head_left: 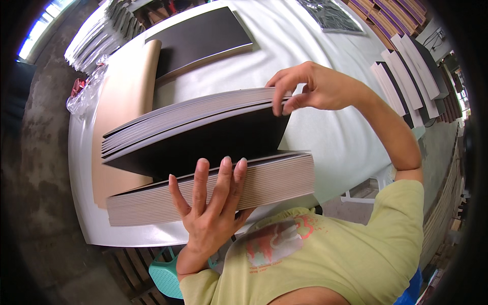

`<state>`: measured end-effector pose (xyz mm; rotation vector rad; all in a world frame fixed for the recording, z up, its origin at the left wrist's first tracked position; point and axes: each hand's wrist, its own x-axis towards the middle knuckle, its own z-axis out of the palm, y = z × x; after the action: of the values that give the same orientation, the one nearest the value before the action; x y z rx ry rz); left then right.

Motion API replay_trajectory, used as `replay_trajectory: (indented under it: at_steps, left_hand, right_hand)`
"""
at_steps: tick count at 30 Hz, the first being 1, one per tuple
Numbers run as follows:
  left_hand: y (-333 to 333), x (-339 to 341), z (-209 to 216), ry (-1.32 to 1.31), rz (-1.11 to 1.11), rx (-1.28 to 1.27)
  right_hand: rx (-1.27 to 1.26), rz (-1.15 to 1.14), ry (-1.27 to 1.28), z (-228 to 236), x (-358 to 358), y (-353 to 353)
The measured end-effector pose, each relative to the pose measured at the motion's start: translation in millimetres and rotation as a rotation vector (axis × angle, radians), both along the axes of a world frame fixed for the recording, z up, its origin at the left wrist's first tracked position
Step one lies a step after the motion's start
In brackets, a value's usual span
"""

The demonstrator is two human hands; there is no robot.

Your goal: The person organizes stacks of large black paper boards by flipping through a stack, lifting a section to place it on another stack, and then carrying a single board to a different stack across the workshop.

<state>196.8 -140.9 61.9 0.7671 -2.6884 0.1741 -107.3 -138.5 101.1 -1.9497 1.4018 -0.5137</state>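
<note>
A thick stack of black-faced boards [274, 178] with pale grey edges lies at the near side of the table. Above it, several more boards [193, 114] are lifted as a bundle and tilted up, with a black face turned down toward the stack. My right hand [317, 89] pinches this bundle at its right corner, thumb below and fingers on top. Against the near edge of the lower stack rests my left hand [211, 208], its fingers stretched out and apart; its thumb is partly hidden.
Another black board stack [203, 38] lies farther back on the white-covered table [335, 137]. Brown paper [122, 96] runs along the left. Plastic-wrapped sheets [104, 35] stand at the far left, and leaning boards [406, 76] at the right. A green stool [165, 277] stands below the table.
</note>
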Motion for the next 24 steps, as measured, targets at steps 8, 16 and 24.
replay_trajectory:
  at_steps: [8, 16, 24]
  left_hand:
    - [1.9, -2.4, 7.6, -0.022, 0.028, 0.107]
    - [-0.8, 1.3, 5.1, -0.071, -0.022, 0.085]
    - [-1.4, 1.8, 5.1, -0.061, -0.024, 0.091]
  right_hand:
    - [0.083, -0.046, 0.043, 9.8, 13.5, 6.8]
    - [0.074, 0.033, 0.152, 13.0, 10.0, 7.0]
    - [-0.046, 0.076, 0.218, 4.4, 8.8, 4.0]
